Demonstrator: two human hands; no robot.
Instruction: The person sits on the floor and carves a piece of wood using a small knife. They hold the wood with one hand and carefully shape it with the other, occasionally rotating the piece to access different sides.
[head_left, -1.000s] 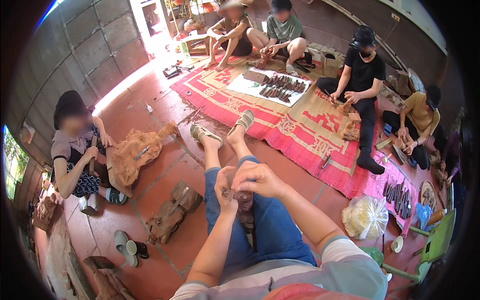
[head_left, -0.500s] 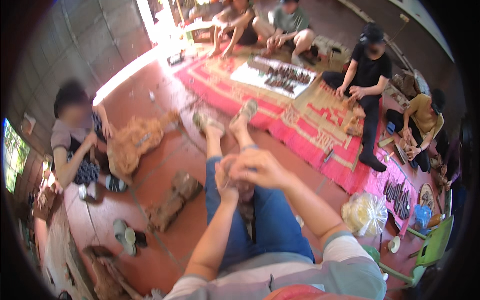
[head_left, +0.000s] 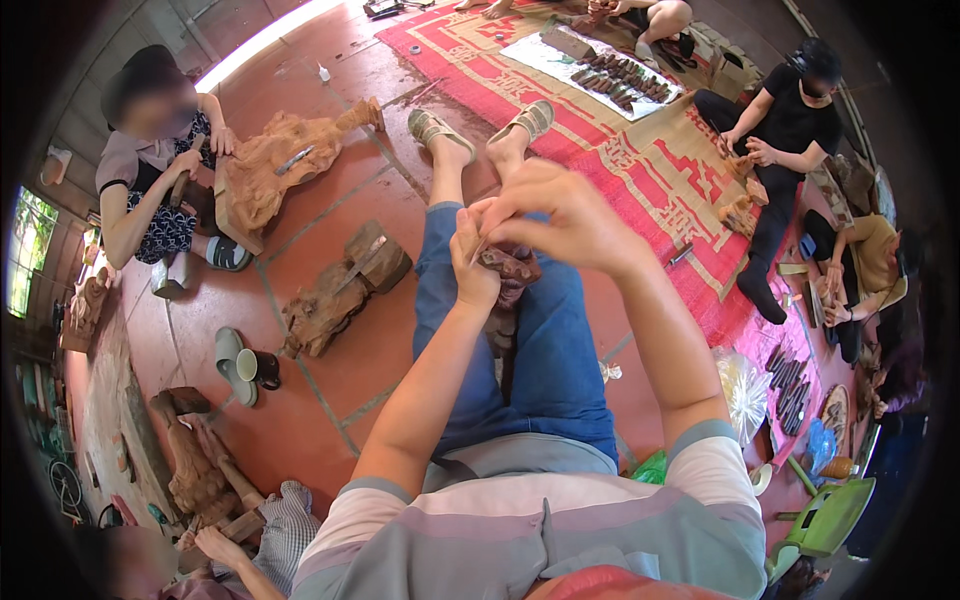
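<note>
A dark reddish-brown carved wooden piece (head_left: 515, 268) stands between my thighs, its knobbly top just under my hands. My left hand (head_left: 474, 258) is closed at the left side of that top; whatever lies inside its fingers is hidden. Above and to the right, my right hand (head_left: 570, 218) is bent over with thumb and fingers pinched together near the left fingertips. Something thin and pale may be between them, too small to name. Both forearms reach forward over my blue trousers (head_left: 565, 370).
Left of my legs lie a carved wood block (head_left: 340, 285) with a tool on it, slippers (head_left: 232, 365) and a dark mug (head_left: 260, 370). A person at left works on a large carving (head_left: 285, 165). Right are a patterned mat (head_left: 640, 200), dark tools (head_left: 790, 390) and a green chair (head_left: 835, 515).
The view has shifted, bringing in another person at lower left. My right hand has opened some distance from the left wrist, and the carved piece's top shows more plainly.
</note>
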